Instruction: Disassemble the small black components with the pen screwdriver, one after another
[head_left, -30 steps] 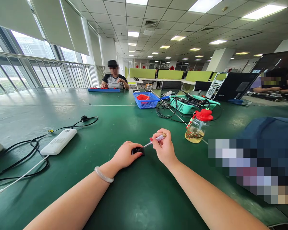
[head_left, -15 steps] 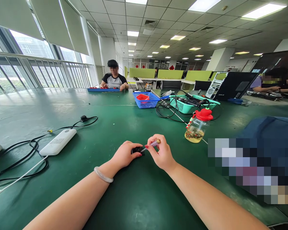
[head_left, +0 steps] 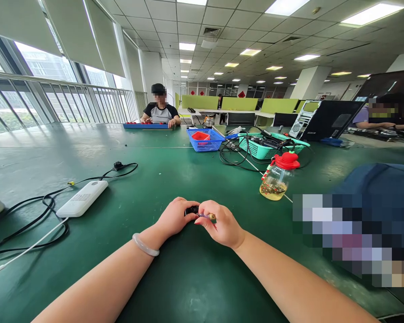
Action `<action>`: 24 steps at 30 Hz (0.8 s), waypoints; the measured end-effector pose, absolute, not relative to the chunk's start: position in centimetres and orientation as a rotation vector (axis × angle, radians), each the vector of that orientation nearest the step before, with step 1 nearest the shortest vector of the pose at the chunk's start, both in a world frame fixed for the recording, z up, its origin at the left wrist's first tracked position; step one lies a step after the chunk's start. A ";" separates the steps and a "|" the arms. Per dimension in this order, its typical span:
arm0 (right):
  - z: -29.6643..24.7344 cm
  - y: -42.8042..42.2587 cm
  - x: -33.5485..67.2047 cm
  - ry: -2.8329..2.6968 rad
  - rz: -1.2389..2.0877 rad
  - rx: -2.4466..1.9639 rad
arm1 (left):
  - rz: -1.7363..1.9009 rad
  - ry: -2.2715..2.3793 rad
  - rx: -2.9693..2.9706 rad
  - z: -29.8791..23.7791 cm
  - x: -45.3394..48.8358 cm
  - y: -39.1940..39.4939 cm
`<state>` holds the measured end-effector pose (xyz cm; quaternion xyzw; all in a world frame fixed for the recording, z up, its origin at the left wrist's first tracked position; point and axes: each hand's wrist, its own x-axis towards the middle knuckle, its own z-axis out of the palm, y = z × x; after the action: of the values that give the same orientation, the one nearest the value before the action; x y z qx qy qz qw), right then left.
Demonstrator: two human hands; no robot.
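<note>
My left hand point(head_left: 175, 217) is closed around a small black part point(head_left: 191, 209) on the green table point(head_left: 198, 282); its exact kind is unclear because the fingers cover much of it. A bangle circles the left wrist. Pinched in my right hand point(head_left: 222, 224) is a small screwdriver point(head_left: 211, 216) with a pale purple handle and a gold-coloured end. The handle now lies almost level, with its end pointing right. Its tip is hidden at the black part, so contact there cannot be made out. Both hands are nearly touching.
A white power bank point(head_left: 82, 199) with cables lies left. Ahead are a blue basket point(head_left: 205, 143), a teal basket point(head_left: 262, 151) full of cables, and a glass bottle point(head_left: 274, 184) with a red lid. Dark blue cloth point(head_left: 384, 197) lies right. A person point(head_left: 160, 110) sits across the table.
My right hand has moved down and slightly left, closer to the black part. The screwdriver has tipped from slanting upward to nearly level. My left hand keeps its place.
</note>
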<state>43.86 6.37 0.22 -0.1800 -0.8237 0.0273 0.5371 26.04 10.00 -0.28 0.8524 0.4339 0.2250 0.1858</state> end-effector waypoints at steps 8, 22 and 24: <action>0.4 6.3 43.7 -1.998 0.022 -0.400 | 0.606 1.249 2.403 -0.2 26.2 10.0; 0.0 5.7 43.3 -2.452 -0.452 -0.419 | 0.587 1.325 2.344 -0.6 26.1 10.3; 0.1 5.8 43.3 -2.433 -0.454 -0.406 | 0.589 1.325 2.346 -0.6 26.1 10.3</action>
<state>43.31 5.78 0.10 -0.1538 -0.9219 -0.1719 0.3114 26.13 10.27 -0.56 0.8350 0.4716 0.2098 0.1906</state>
